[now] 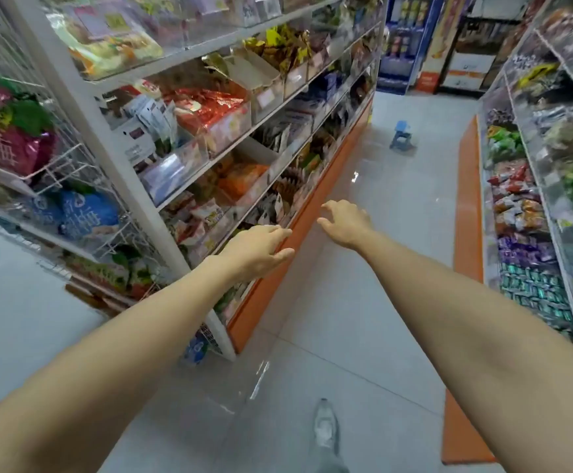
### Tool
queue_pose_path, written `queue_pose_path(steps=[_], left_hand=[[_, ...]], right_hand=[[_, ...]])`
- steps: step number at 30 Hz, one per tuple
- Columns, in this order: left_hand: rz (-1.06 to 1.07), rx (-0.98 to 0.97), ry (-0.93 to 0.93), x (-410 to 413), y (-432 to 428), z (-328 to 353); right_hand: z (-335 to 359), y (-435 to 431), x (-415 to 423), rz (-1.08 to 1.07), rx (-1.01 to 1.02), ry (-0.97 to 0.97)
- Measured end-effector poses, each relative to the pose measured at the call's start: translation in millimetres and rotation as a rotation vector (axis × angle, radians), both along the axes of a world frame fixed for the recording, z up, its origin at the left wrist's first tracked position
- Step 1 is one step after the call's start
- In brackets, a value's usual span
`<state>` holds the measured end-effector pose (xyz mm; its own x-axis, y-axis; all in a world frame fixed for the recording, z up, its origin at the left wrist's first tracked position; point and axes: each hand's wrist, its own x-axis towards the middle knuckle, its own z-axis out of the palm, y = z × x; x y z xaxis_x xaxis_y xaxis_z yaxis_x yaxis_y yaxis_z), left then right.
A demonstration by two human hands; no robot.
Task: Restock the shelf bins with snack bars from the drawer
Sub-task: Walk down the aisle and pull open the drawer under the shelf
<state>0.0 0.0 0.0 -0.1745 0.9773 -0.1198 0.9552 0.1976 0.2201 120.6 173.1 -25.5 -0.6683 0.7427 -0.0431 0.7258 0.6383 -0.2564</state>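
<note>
A tall white shelf unit (162,213) runs along the left of the aisle, its clear bins (175,165) packed with wrapped snacks. An orange drawer front (315,206) forms the unit's base and is closed. My left hand (257,250) stretches forward with straight fingers, in front of the lowest shelf edge just above the orange base, holding nothing. My right hand (344,223) reaches out beside it with fingers spread and slightly bent, hanging over the floor right of the orange base, also empty. No snack bars are in either hand.
A second shelf unit (531,213) with snack bins and an orange base lines the right side. A small blue step stool (401,135) stands on the tiled floor further down the aisle. A wire rack (56,186) with bagged goods sits at the left. My shoe (326,425) shows below.
</note>
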Motion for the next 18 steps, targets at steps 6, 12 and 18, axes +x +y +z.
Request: queue_pose_path(steps=[6, 12, 18], left_hand=[[-0.046, -0.058, 0.001, -6, 118, -24], [-0.069, -0.102, -0.016, -19, 258, -34], [-0.096, -0.104, -0.019, -29, 385, -29]], right_hand=[[-20, 100, 3, -0.056, -0.031, -0.023], [-27, 232, -3, -0.076, -0.069, -0.054], [-21, 358, -8, -0.117, -0.084, -0.052]])
